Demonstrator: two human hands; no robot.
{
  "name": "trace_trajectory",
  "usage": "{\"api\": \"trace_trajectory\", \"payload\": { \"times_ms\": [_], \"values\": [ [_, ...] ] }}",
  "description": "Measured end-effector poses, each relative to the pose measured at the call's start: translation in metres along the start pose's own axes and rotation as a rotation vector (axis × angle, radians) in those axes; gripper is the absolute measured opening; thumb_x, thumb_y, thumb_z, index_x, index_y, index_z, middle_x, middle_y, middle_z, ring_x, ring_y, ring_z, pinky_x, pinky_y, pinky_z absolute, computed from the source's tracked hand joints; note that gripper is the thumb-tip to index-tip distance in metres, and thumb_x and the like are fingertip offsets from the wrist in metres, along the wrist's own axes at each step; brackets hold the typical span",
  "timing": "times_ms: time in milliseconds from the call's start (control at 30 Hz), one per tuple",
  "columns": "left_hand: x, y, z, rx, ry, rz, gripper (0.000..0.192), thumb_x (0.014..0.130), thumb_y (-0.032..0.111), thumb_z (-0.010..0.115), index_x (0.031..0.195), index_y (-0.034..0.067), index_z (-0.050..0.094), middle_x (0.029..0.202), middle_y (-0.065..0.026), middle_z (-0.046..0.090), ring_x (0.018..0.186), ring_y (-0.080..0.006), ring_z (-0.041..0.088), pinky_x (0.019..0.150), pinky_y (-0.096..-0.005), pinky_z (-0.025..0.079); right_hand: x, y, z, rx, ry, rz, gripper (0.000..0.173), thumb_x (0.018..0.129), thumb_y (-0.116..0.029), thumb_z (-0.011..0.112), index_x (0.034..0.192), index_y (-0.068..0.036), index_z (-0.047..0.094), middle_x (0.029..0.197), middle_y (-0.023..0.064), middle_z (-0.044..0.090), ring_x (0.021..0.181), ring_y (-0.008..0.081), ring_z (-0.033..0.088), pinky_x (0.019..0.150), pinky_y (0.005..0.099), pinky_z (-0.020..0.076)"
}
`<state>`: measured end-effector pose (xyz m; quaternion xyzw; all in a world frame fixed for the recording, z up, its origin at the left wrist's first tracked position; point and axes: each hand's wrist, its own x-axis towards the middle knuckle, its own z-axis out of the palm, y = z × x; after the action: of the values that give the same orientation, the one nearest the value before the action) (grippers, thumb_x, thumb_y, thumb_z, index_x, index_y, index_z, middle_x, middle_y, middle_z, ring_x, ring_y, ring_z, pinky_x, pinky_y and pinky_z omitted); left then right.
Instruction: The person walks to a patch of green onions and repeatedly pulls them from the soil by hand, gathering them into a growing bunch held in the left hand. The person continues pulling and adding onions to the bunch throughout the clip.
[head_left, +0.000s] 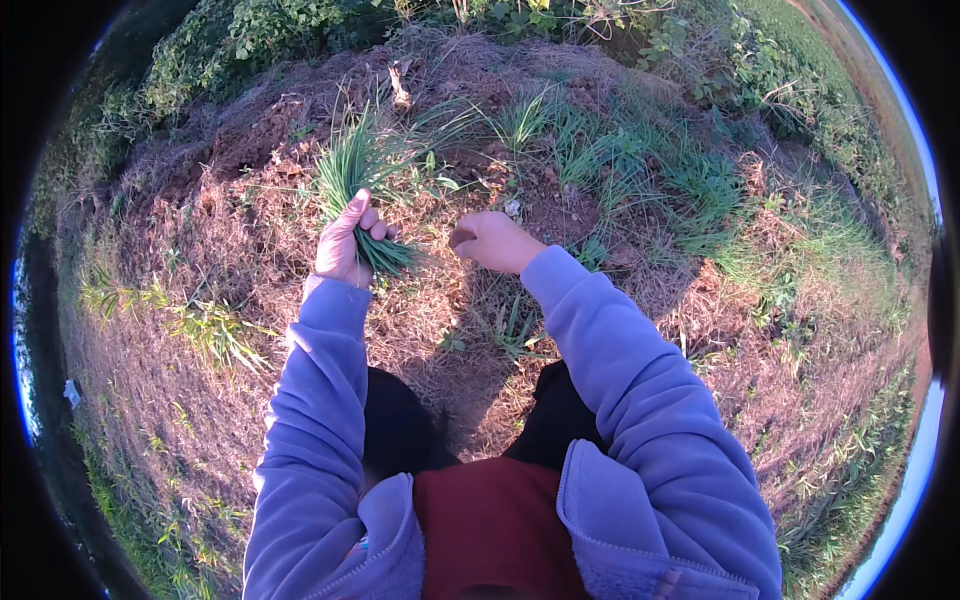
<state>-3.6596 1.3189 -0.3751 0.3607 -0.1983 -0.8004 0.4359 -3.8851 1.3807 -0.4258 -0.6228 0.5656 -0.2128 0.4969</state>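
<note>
My left hand (349, 244) grips a thick bunch of thin green grass-like leaves (346, 161), possibly chives. The leaf tips fan out above the fist, and the other ends (386, 253) stick out below it to the right. To the right of the bunch, apart from it, is my right hand (495, 241). Its fingers are curled with the back of the hand towards me, and nothing plainly shows in them; the palm is hidden. A patch of similar growing leaves (600, 169) stands beyond my right hand.
Dry straw and grass (442, 315) cover the ground around my legs. A short broken stump (399, 86) rises beyond the bunch. Leafy bushes (270, 37) line the far side. A small pale lump (513, 208) lies near my right hand. Low weeds (214, 330) grow at left.
</note>
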Motion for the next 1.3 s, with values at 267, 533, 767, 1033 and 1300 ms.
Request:
{"api": "trace_trajectory", "payload": {
  "times_ms": [267, 533, 767, 1033, 1300],
  "values": [
    [0.008, -0.008, -0.010, 0.003, 0.052, -0.072, 0.015, 0.091, 0.015, 0.061, 0.082, 0.008, 0.051, 0.064, 0.0034, 0.042, 0.057, -0.0118, 0.045, 0.068, -0.0348, 0.049, 0.002, 0.073, -0.014, 0.124, 0.175, 0.234, 0.015, 0.076, -0.010, 0.066, 0.088, -0.002, 0.068, 0.079, 0.0119, 0.067, 0.076, 0.0251, 0.065, 0.071, 0.0348, 0.0491],
    [0.009, -0.018, 0.008, 0.142, 0.302, -0.096, 0.020, 0.083, 0.015, 0.069, 0.071, 0.007, 0.055, 0.060, -0.0027, 0.052, 0.053, -0.0178, 0.055, 0.051, -0.0331, 0.049, 0.012, 0.055, -0.009, 0.036, 0.071, 0.111, 0.028, 0.075, -0.007, 0.065, 0.102, 0.001, 0.065, 0.083, 0.0106, 0.066, 0.077, 0.0208, 0.062, 0.071, 0.0314, 0.0480],
    [0.003, -0.023, 0.011, 0.339, 0.327, -0.193, 0.022, 0.084, 0.014, 0.066, 0.068, 0.007, 0.054, 0.061, -0.0041, 0.055, 0.051, -0.0187, 0.057, 0.047, -0.0336, 0.050, 0.011, 0.042, -0.012, 0.180, -0.002, 0.066, 0.032, 0.079, -0.011, 0.071, 0.107, 0.004, 0.064, 0.080, 0.0037, 0.064, 0.074, 0.0124, 0.059, 0.069, 0.0278, 0.0477],
    [-0.003, -0.041, 0.013, 0.414, 0.185, -0.222, 0.009, 0.084, 0.008, 0.066, 0.089, 0.001, 0.065, 0.070, -0.0057, 0.062, 0.055, -0.0147, 0.059, 0.047, -0.0282, 0.050, 0.015, -0.006, 0.002, 1.341, 0.107, 0.039, 0.036, 0.093, -0.021, 0.057, 0.124, -0.004, 0.048, 0.117, 0.0067, 0.054, 0.111, 0.0197, 0.052, 0.098, 0.0357, 0.0437],
    [-0.005, -0.062, 0.016, 0.389, 0.106, -0.060, 0.017, 0.078, -0.001, 0.069, 0.093, 0.003, 0.062, 0.078, -0.0042, 0.061, 0.057, -0.0124, 0.057, 0.050, -0.0251, 0.048, 0.008, -0.038, 0.012, 1.583, 0.132, -0.001, 0.036, 0.095, -0.030, 0.053, 0.122, -0.006, 0.049, 0.120, 0.0085, 0.054, 0.112, 0.0238, 0.049, 0.097, 0.0404, 0.0411]
  ]
}}
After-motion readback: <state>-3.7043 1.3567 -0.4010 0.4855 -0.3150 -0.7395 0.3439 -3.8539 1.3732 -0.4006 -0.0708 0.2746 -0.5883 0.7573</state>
